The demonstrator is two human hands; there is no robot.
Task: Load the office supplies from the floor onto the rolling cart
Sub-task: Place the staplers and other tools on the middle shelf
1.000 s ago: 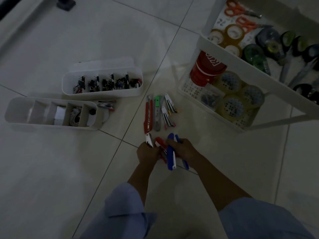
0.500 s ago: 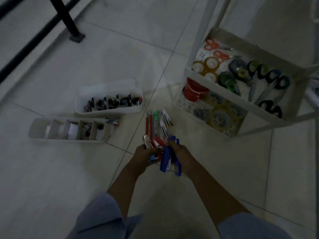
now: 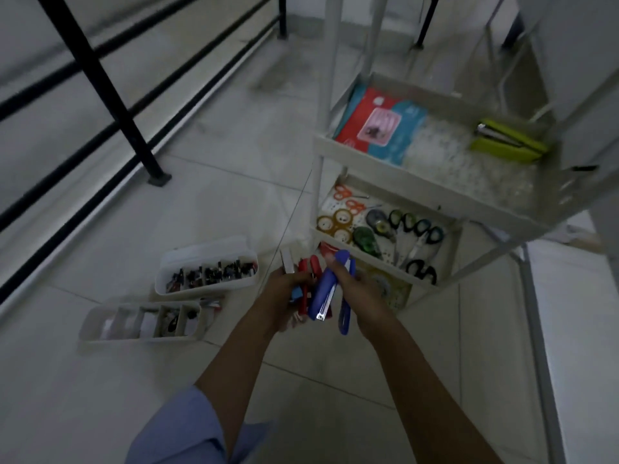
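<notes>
Two blue staplers [image 3: 323, 293], are they, in the middle of the frame?

Yes. The right hand [image 3: 356, 286] is wrapped round them, their long bodies pointing toward the lower edge.

And the left hand [image 3: 284, 293]?

Clenched on a bunch of red-handled tools [image 3: 305, 271] with a white piece sticking up. Staplers or cutters, I cannot tell. Both hands are side by side, held clear of the floor [image 3: 234, 182], just left of the rolling cart [image 3: 368, 159].

What does the cart carry?

Top shelf, upper right of the frame: red and teal packets [image 3: 375, 125] and a green stapler [image 3: 509, 145]. Shelf below: tape rolls [image 3: 335, 224], orange-handled scissors [image 3: 346, 197], a green tape dispenser [image 3: 365, 239] and dark-handled scissors [image 3: 423, 234].

Anything on the floor?

Two white trays at lower left. One is a binder-clip tray [image 3: 207, 271]; the other is a divided tray [image 3: 140, 324], nearer the lower edge and just beside the first. A black railing [image 3: 100, 78] crosses the upper left, and a light blue sleeve [image 3: 181, 430] shows at the bottom.
</notes>
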